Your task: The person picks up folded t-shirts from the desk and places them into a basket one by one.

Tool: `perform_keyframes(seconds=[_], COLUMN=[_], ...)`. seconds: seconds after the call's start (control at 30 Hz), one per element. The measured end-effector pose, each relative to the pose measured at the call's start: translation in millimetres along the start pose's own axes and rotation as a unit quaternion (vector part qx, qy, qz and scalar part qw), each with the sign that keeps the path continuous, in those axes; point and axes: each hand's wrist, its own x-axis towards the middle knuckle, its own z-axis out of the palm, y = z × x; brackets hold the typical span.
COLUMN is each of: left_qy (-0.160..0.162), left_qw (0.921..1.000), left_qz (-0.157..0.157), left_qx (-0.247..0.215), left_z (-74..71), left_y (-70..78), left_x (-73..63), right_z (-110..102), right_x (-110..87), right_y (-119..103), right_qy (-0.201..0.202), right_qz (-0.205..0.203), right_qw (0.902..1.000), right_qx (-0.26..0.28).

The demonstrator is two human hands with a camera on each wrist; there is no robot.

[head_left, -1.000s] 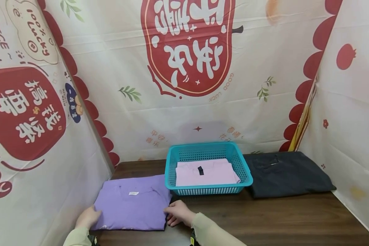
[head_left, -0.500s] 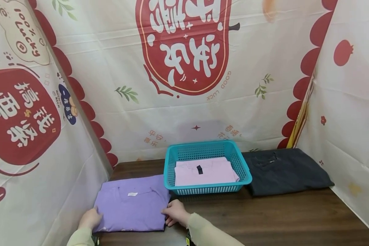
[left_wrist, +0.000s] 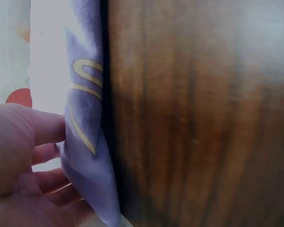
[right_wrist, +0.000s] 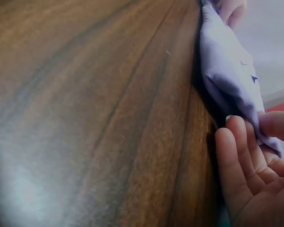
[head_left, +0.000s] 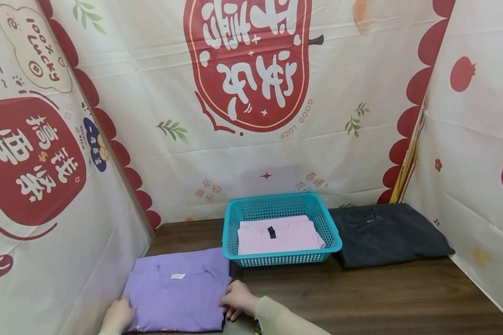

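Note:
A folded purple T-shirt (head_left: 176,293) lies at the table's left, its collar with a white label facing away from me. My left hand (head_left: 119,315) holds its left edge; in the left wrist view, the thumb is on top and the fingers (left_wrist: 61,187) go beneath the cloth, beside yellowish print. At the opposite edge my right hand (head_left: 240,299) pinches the fabric, thumb above, fingertips (right_wrist: 234,124) tucked under the side in the right wrist view. Whatever lies under the T-shirt is hidden.
Behind the right hand stands a teal plastic basket (head_left: 282,259) holding a folded pink shirt (head_left: 291,237). A folded dark garment (head_left: 394,237) lies to its right on the wooden table (head_left: 360,298). Printed cloth walls (head_left: 251,158) enclose the back and sides.
Both hands have drawn the purple T-shirt toward the table's front edge, leaving more bare wood behind it. The basket and the dark garment stay in place. The head view has shifted slightly.

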Motion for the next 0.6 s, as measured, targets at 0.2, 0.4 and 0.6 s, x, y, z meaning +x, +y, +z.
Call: perform_keyframes(seconds=[0.2,0.4,0.6], left_qy=[0.007,0.024,0.036], left_qw=[0.9999,0.9996,0.9992], left_qz=[0.008,0.014,0.013], left_qx=[0.009,0.007,0.009], left_z=[1.3,5.6,9.3], left_y=[-7.0,-7.3,-9.0], left_x=[-12.6,-20.2,-27.4], right_z=[-1,-11,-15], right_x=[-8.5,-17.8,-29.4], right_y=[0,2,1], right_qy=[-0.057,-0.100,-0.129], right_qz=[0.010,0.019,0.016], right_qw=[0.9983,0.9948,0.9915], right_qx=[-0.002,-0.004,-0.007])
